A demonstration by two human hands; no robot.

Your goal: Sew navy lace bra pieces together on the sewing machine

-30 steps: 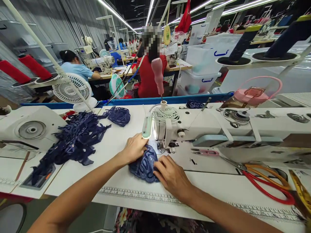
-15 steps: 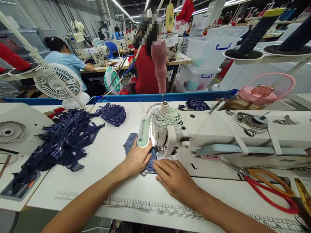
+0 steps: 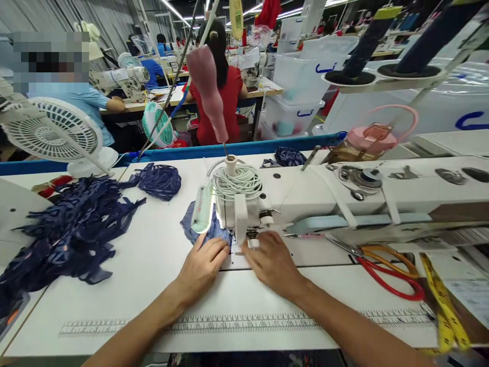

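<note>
A piece of blue denim-like fabric (image 3: 188,224) lies on the bed of a white sewing machine (image 3: 298,191), left of the presser foot (image 3: 231,235). My left hand (image 3: 202,267) rests on the fabric's near edge with its fingers stretched out flat. On the other side of the needle area, my right hand (image 3: 273,260) has its fingers bent in around the presser foot area. The machine head partly hides those fingertips, and whatever is between them cannot be made out. A pale green light (image 3: 202,209) is mounted on the machine head and covers part of the fabric.
Navy fabric strips (image 3: 80,224) are heaped at left, with a navy bundle (image 3: 159,181) behind. Scissors (image 3: 385,267) and a yellow tape measure (image 3: 443,300) lie at right. A ruler scale (image 3: 244,323) runs along the front. Co-workers sit beyond the blue edge (image 3: 252,148).
The view has swung to the right. My right hand has gone from lying flat on the fabric's near edge to bent fingers by the presser foot. My left hand has drawn back slightly over the fabric.
</note>
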